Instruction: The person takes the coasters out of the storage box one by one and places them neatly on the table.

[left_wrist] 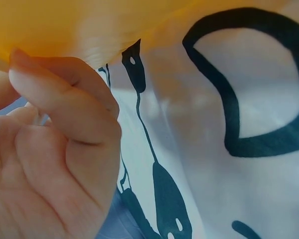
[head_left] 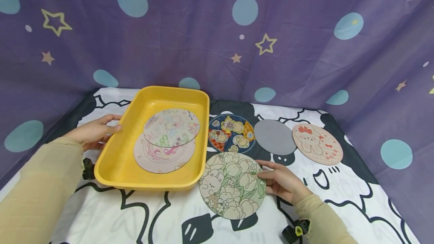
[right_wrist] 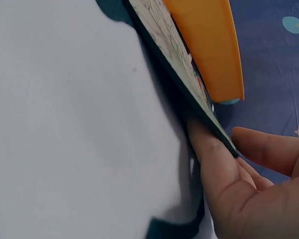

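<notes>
My left hand grips the left rim of a yellow plastic tray; in the left wrist view its curled fingers meet the tray's underside. Inside the tray lie two round pink mats, the upper mat partly covering the lower mat. With my right hand I pinch the right edge of a round mat with green tulips and a bunny. In the right wrist view the thumb is under this mat and the fingers are above, its edge tilted off the cloth.
Right of the tray, a dark blue round mat with bears, a plain grey round mat and a pink bunny mat lie in a row. A white cloth with black cartoon drawings covers the table. Behind hangs a purple curtain.
</notes>
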A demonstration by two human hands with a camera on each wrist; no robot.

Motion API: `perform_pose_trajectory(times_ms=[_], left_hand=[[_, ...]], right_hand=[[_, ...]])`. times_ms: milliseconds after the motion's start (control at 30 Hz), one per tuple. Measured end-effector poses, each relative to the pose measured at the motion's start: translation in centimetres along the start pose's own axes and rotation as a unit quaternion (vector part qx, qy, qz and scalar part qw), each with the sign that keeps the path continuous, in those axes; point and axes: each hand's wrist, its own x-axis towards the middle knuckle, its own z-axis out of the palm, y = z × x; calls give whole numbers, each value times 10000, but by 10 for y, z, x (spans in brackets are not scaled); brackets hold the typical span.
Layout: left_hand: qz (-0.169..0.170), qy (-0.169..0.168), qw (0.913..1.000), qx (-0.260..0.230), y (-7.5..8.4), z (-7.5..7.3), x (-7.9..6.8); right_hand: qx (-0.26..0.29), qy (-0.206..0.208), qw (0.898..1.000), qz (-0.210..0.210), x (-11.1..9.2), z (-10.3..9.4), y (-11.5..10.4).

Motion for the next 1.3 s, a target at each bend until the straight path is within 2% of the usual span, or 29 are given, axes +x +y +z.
perform_pose_trajectory(times_ms=[200,433,900,1300], left_hand=[[34,-27,10000,-5,0,0,-1],[-13,-41,10000,1,0,-1,0],[-17,-86,9999,63,0,-1,0],[-88,-64,9999,63,1,-2,1]], right_hand=[[-8,53,10000,51,-2,-9,-4],[-284,469,9985,20,-3,-13,-10],[-349,607,9974,-183,-4,-17,-17],[-528,318,9971,-444,-4,-13,-29]])
